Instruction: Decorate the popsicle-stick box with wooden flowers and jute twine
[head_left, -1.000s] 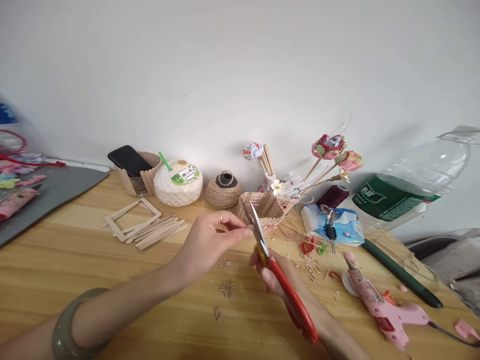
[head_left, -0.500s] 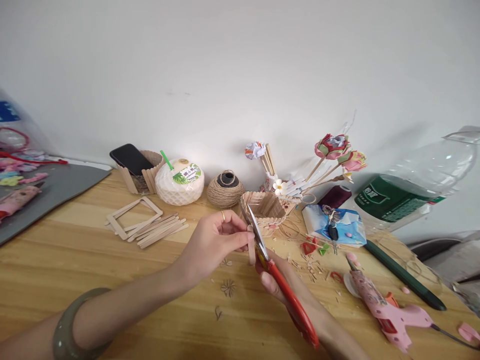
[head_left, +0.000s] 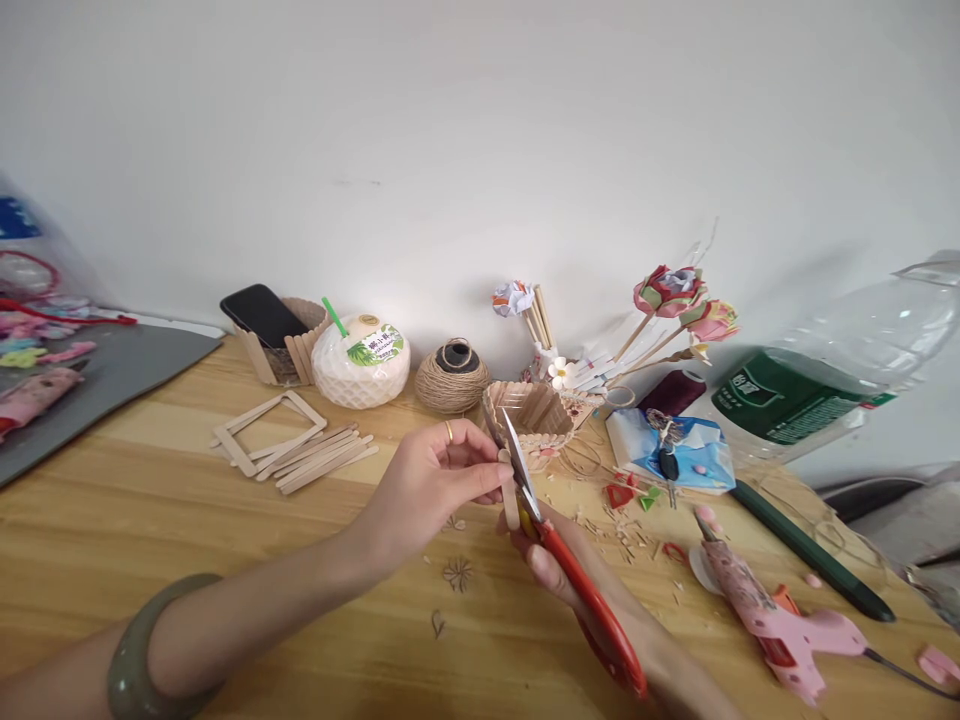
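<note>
Between its thumb and fingers, my left hand [head_left: 442,475] pinches a short wooden craft stick [head_left: 511,503], held roughly upright. My right hand [head_left: 559,560] is wrapped around the red-handled scissors [head_left: 589,600]. Their blades point up and away, slightly parted, right beside the stick; whether they touch it I cannot tell. Behind the blades stands a small basket made of craft sticks [head_left: 536,410]. Below my hands, small twine flower shapes [head_left: 458,574] lie on the wooden table [head_left: 337,640].
Loose craft sticks [head_left: 322,458] and a stick frame [head_left: 244,450] lie left. A wrapped coconut [head_left: 360,365] and twine ball [head_left: 451,380] stand along the wall. Wood clippings [head_left: 622,535], a pink glue gun [head_left: 780,620], a green marker-like rod [head_left: 814,555] and a large bottle [head_left: 795,395] occupy the right.
The stick and scissors have shifted slightly right, and the stick now turns its flat face more toward me. Both hands keep their hold.
</note>
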